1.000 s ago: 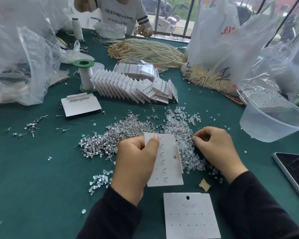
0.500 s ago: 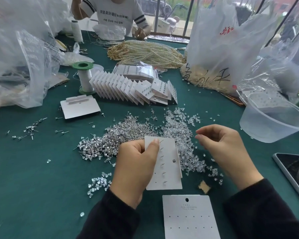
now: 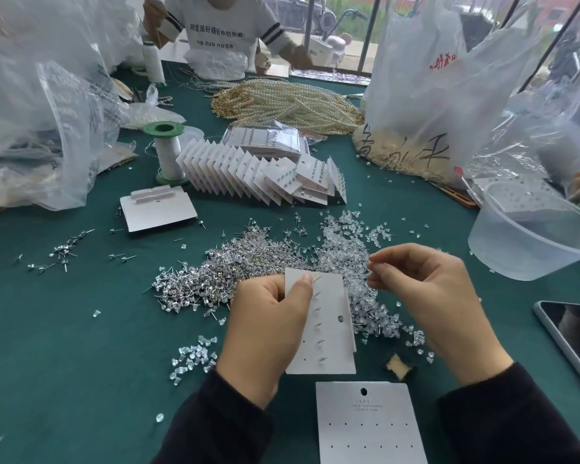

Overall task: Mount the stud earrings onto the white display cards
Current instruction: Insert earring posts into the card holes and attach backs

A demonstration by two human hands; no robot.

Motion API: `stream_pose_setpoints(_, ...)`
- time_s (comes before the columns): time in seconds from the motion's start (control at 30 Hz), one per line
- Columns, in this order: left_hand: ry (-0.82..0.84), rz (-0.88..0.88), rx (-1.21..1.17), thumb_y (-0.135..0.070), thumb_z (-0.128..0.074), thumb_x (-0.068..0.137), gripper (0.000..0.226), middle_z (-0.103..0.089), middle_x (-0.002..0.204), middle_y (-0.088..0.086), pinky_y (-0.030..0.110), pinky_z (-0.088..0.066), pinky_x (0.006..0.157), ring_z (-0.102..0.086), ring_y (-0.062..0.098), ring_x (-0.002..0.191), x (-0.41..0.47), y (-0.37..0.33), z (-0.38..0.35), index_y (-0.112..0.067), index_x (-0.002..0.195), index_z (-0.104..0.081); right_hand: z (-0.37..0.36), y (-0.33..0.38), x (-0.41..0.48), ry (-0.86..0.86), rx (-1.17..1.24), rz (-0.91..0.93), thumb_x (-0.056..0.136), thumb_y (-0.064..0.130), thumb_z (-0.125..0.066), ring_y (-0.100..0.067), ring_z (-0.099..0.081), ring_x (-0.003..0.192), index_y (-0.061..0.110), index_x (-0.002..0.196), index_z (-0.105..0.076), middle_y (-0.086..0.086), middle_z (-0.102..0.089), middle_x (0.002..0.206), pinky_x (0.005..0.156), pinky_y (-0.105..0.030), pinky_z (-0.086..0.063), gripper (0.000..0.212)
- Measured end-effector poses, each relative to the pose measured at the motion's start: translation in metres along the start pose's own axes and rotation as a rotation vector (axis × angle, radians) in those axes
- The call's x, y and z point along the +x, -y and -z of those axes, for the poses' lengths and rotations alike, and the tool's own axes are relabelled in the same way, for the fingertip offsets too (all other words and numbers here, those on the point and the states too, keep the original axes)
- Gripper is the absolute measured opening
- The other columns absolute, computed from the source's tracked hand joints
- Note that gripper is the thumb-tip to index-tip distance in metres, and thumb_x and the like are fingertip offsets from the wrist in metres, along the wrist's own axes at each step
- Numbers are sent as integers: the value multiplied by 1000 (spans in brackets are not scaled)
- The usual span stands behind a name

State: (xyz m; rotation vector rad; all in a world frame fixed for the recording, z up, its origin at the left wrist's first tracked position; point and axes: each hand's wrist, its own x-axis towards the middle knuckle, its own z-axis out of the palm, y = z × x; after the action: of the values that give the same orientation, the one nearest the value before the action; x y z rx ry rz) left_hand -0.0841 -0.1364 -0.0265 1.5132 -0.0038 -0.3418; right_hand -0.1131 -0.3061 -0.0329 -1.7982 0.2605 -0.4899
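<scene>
The left hand (image 3: 268,316) gripped a white card (image 3: 332,333) by its left edge, fingers curled behind it and the thumb pressed flat on the face near the top corner. The right hand (image 3: 426,296) hovered just to the right of the card's top edge, apart from it. Its fingers were curled in and its thumb and forefinger tips were pinched together. Whatever sat between them was too small to make out.

The held card stood lifted off the green counter (image 3: 64,346), tilted slightly, above the near edge of a heap of silver stud earrings (image 3: 235,262) and a heap of clear backs (image 3: 355,259) that lay side by side. Open counter stretched to the left of the hands, dotted with a few stray studs and backs. To the right a phone (image 3: 573,333) lay near the edge and a clear plastic tub (image 3: 533,242) stood beyond it, both well apart from the hands. A blank card (image 3: 365,426) with rows of small holes lay flat just below the held one, near the person's sleeves.

On the held card a single column of six studs ran down beside the thumb, their thin posts slanting up and to the right. Two empty holes showed at lower left and a larger hole at the right edge. The edge of another card peeked out behind it. Filled cards (image 3: 248,172) stood in a leaning row farther back.
</scene>
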Motion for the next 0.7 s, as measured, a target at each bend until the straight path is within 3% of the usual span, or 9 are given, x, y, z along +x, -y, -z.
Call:
stream_pose_setpoints(0.1,-2,-1,2,-18,-56,88,40,-56,67,20,61,-49,60,-55,28,59,-1,-1,0,19,75,-48,-4,2,-2,-22,112,-10,81,-9,-62,-20,-70,65,9,74,-70,-8,-71,69,62,-20,-54,20)
stream_pose_setpoints(0.23,-13,-9,22,-17,-57,88,37,-59,66,21,59,-50,59,-58,27,57,0,-1,-1,15,70,-52,-5,6,-3,-66,396,-164,80,-12,-58,-21,-69,66,0,77,-64,-11,-70,70,62,-22,-55,14)
stream_pose_setpoints(0.4,-8,-3,28,-17,-56,88,36,-60,67,22,60,-50,59,-59,28,58,-1,-2,-1,15,72,-53,-3,13,-1,-44,753,-348,62,-4,-63,-20,-68,63,-2,72,-67,-13,-69,69,57,-22,-56,11)
stream_pose_setpoints(0.53,0,-4,28,-18,-56,88,37,-60,68,22,60,-50,59,-60,29,59,-2,-3,-1,16,73,-52,-6,14,-5,-16,703,-309,61,1,-66,-17,-67,63,5,64,-73,-10,-70,68,59,-20,-55,8)
stream_pose_setpoints(0.7,0,-38,38,-17,-56,88,34,-65,68,24,54,-53,56,-62,28,57,1,3,-1,7,65,-57,-17,16,-16,48,245,-47,74,-1,-69,-11,-63,62,12,72,-74,-5,-71,69,60,-16,-51,14)
